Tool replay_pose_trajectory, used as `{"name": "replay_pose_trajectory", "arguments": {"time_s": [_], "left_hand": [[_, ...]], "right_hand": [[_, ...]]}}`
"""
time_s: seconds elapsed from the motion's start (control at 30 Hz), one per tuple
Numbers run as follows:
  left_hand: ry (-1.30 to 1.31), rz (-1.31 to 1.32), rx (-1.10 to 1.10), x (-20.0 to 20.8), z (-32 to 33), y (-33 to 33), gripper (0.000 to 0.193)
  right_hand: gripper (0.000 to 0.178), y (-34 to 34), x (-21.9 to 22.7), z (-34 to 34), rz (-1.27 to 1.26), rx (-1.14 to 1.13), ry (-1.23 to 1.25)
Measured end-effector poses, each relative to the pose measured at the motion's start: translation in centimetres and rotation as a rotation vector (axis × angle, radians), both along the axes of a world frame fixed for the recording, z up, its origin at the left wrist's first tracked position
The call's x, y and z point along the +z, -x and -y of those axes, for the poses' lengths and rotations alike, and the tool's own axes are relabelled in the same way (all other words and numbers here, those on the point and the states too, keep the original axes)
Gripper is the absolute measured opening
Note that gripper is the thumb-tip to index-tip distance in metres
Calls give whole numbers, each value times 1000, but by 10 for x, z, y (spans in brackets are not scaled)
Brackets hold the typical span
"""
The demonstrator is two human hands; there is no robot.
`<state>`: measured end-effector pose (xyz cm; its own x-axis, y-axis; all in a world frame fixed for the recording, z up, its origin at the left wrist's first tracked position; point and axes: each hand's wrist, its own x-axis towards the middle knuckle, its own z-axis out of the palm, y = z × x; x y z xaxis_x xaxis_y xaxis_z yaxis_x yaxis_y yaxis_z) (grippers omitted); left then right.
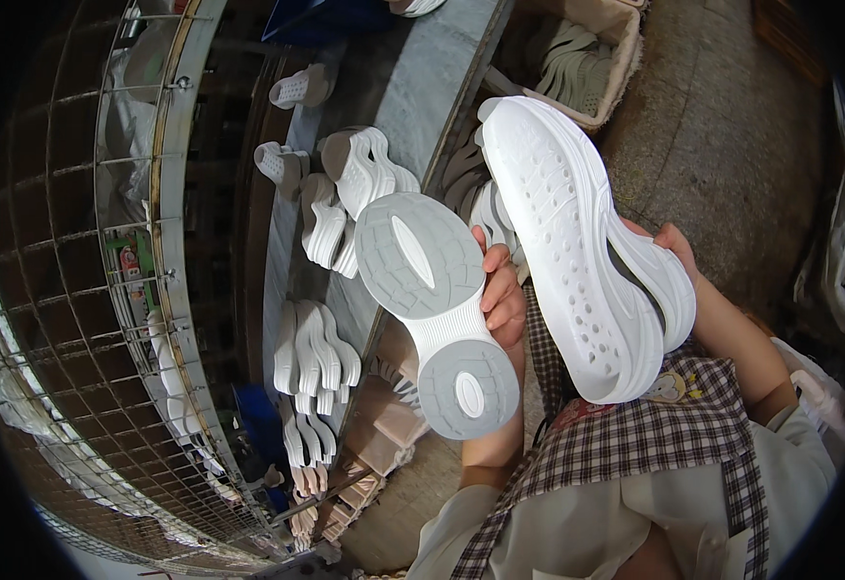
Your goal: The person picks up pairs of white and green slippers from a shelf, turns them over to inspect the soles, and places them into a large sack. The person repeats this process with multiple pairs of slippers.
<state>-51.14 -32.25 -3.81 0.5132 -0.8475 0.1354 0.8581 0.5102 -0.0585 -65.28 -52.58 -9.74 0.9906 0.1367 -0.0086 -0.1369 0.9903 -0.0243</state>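
Observation:
My left hand is closed round the narrow waist of a shoe sole. Its underside faces up, showing grey tread pads at both ends and a white ribbed middle. My right hand grips white shoe soles by their outer edge. The upper one shows its inner face, dotted with small holes, and at least one more lies against it behind. Most of my right fingers are hidden by the soles. Both hands hold their soles up in front of my checked apron, apart from each other.
A grey bench runs along the left with stacks of white and grey soles on it. Beyond stands a wire mesh guard. A lined basket at the back holds more soles. Pinkish crates sit below the bench edge.

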Motion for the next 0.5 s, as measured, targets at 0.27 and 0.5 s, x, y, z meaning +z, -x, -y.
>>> {"name": "replay_pose_trajectory", "arguments": {"time_s": [0.27,0.5], "left_hand": [[-1111,389,218,22,1,5,56],[-1170,579,176,33,12,8,63]], "right_hand": [[87,-15,-5,-7,-104,64,344],[90,-41,-3,2,-132,313,681]]}}
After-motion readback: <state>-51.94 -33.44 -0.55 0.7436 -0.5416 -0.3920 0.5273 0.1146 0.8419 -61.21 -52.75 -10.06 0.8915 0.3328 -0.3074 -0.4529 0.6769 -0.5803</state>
